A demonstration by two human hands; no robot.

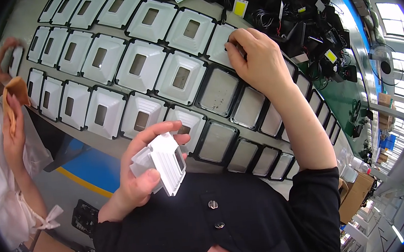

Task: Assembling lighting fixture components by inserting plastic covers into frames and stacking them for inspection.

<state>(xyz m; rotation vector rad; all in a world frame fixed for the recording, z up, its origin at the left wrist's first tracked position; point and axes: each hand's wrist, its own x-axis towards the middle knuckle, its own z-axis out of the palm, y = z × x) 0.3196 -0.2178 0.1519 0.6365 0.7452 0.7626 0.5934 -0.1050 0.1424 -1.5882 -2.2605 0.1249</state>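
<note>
My left hand is closed around a small stack of white stepped reflectors, held tilted above the table's near edge. My right hand reaches to the far row, its fingers curled and pinching at a white reflector that lies in a black frame; the fingertips partly hide its middle. To the left, several rows of black frames hold white reflectors, each with a rectangular opening. Right of these, black frames with clear panes have no reflector in them.
Black lamp housings with cables and yellow light chips are heaped at the far right. At the left, a co-worker's hands hold an orange cloth and a white reflector. Cardboard boxes stand at the lower right.
</note>
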